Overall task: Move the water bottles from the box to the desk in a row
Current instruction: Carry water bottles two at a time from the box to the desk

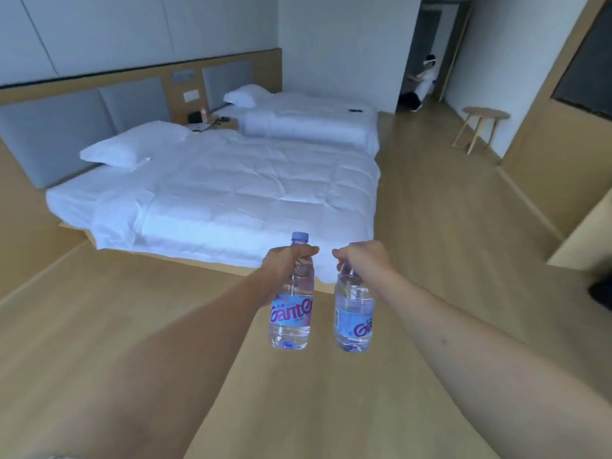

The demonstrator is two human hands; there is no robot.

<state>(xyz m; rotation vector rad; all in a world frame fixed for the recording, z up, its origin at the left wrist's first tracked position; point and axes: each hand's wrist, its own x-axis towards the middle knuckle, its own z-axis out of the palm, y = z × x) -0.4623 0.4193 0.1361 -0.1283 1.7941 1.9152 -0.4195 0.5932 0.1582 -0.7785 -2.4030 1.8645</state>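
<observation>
Two clear water bottles are held in the air in the lower middle of the frame, above the wooden floor (132,326). The left bottle (291,313) hangs upright, with a pale purple cap visible at its top and a blue and pink label around its lower part. The left hand (284,263) grips it at the neck and shoulder, the fingers curled around it just under the cap. The right bottle (354,316) is just beside the first one, not touching it, and it is also upright with the same kind of label. The right hand (361,256) holds it from the top, with fingers closed around the neck, so the cap is mostly hidden. Both forearms reach in from the bottom corners of the frame.

Behind the bottles, in the middle of the frame, stands a near bed (231,193) with a white cover and a white pillow (132,144). A far bed (308,120) of the same kind is beyond it, toward the upper middle. Between the two beds is a small nightstand (212,122) with some dark small things on it, too small to tell. A round wooden stool (480,125) stands at the upper right. In the doorway at the upper right, another person (424,81) in white clothes is crouching.
</observation>
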